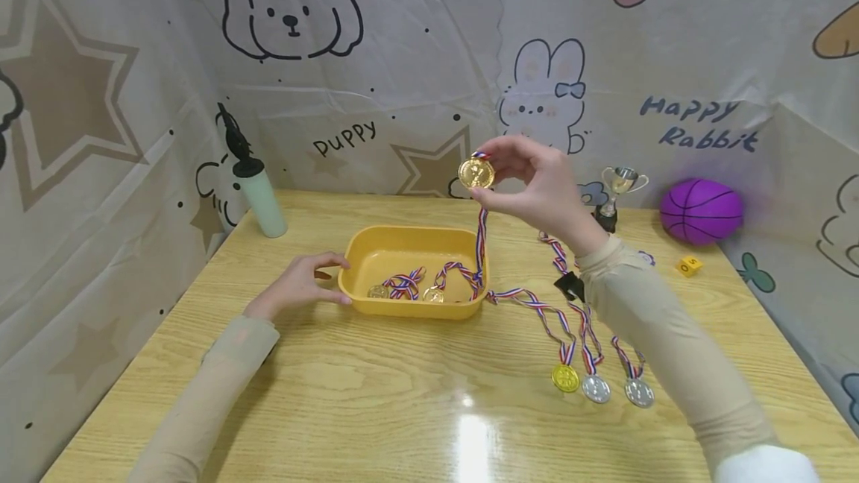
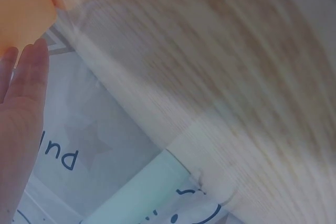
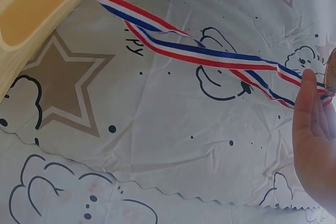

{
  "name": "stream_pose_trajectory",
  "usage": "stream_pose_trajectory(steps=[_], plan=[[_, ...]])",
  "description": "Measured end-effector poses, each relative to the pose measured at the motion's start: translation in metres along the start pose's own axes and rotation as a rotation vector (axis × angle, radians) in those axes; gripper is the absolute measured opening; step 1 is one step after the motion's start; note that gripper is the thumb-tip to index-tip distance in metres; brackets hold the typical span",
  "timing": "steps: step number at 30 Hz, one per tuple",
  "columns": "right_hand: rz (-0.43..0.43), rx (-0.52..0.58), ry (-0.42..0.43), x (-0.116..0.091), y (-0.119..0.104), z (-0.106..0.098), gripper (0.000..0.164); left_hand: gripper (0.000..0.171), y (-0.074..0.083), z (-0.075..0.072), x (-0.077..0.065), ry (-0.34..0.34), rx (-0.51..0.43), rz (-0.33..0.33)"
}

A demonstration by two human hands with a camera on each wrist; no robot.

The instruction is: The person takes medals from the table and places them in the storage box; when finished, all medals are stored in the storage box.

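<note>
- Your right hand (image 1: 540,188) pinches one gold medal (image 1: 476,173) between the thumb and the fingers; the grip is closed upon it.
- This gold medal is in the air, at one o'clock from the middle of the yellow tray (image 1: 416,309) in the head view.
- Its striped ribbon (image 1: 482,241) hangs down into the tray's three o'clock end.
- Your left hand (image 1: 298,285) is at the tray's nine o'clock end; thumb and fingers are spread apart and touch the tray, without curling around it.
- Inside the tray, two more medals (image 1: 432,294) lie with their ribbons, toward the six o'clock wall.
- On the table (image 1: 335,401), at four o'clock from the tray, lie a yellow medal (image 1: 566,378) and two silver medals (image 1: 596,388).
- The green bottle (image 1: 262,200) stands at ten o'clock, the trophy (image 1: 621,180) at two, and the yellow cube (image 1: 688,266) at three.
</note>
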State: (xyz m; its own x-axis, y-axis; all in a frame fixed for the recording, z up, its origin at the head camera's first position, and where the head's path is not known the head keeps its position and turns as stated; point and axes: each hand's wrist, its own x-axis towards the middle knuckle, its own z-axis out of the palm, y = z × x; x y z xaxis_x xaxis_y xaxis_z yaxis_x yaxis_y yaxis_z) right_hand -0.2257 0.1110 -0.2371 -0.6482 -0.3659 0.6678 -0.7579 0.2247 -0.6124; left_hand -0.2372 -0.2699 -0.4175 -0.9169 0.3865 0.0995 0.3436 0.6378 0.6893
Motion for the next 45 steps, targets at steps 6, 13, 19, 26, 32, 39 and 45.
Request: stream_pose_trajectory(steps=[6,13,19,26,32,39,45], plan=[[0.042,0.02,-0.037,-0.001,0.004,0.007,0.042,0.062,-0.001,0.001,0.001,-0.002,-0.01,-0.002],[0.116,0.01,-0.084,-0.015,0.025,0.018,0.043,0.064,-0.003,0.001,0.002,-0.004,0.004,0.003],[0.212,-0.023,-0.12,-0.029,0.042,0.028,0.043,0.062,-0.003,0.001,0.001,-0.001,0.005,0.0],[0.298,-0.016,-0.178,-0.043,0.062,0.041,0.042,0.064,-0.001,0.001,0.0,-0.002,-0.025,0.005],[0.343,-0.044,-0.216,-0.056,0.081,0.053,0.043,0.064,-0.002,0.001,0.001,-0.001,-0.039,0.01],[0.363,-0.079,-0.241,-0.069,0.102,0.064,0.041,0.066,-0.001,0.001,0.001,0.004,-0.057,0.003],[0.387,-0.14,-0.265,-0.078,0.111,0.071,0.041,0.067,0.0,0.001,0.0,0.011,-0.066,-0.003]])
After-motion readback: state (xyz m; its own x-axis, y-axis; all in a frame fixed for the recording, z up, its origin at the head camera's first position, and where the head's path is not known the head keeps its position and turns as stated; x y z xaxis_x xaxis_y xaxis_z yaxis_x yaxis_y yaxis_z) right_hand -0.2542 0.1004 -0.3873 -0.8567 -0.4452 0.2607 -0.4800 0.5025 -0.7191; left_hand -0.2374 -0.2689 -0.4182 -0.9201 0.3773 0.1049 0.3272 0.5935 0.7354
